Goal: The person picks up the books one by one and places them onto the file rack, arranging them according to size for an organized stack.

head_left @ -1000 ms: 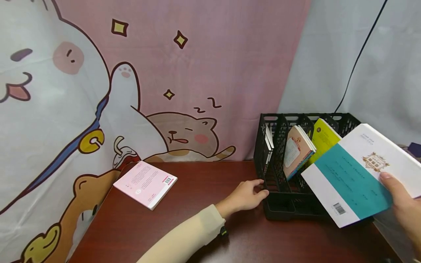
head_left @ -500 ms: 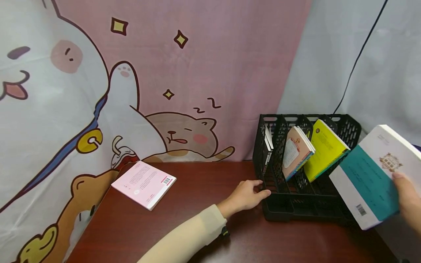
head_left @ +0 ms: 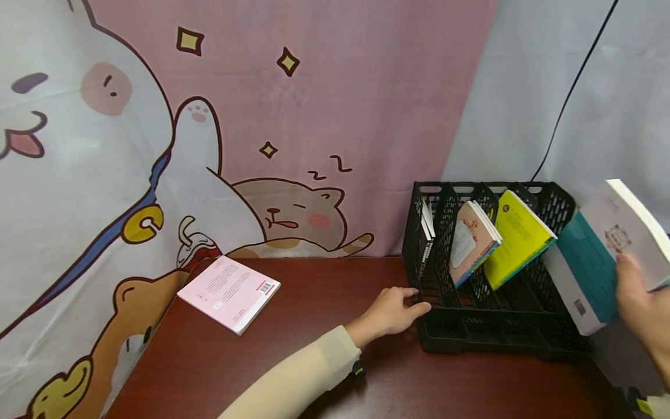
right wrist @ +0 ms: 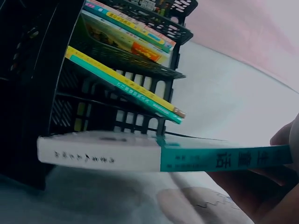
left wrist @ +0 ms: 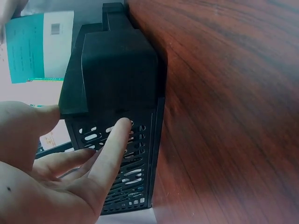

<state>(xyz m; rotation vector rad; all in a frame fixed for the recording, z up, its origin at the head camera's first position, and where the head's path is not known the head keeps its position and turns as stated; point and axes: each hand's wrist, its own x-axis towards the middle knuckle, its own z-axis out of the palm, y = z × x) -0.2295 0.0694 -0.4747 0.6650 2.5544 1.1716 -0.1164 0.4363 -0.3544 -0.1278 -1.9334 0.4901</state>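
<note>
In the head view, a black book rack with compartments stands at the table's right side. My left hand holds its front left corner; in the left wrist view the thumb touches the front edge and the fingers lie against the perforated side. At the right, my right hand grips a thick white and teal book, thumb on the cover. That book is tilted beside the rack's right end, partly covering it. The right wrist view shows its spine near the rack.
Inside the rack lean a yellow book, a brown-pink book and thin white-edged books. A pink book lies flat at the left of the brown table. A cartoon curtain hangs behind.
My right hand has carried the white and teal book rightward, then slightly up, uncovering the yellow book and the rack's right compartment. My left hand stays on the rack's corner.
</note>
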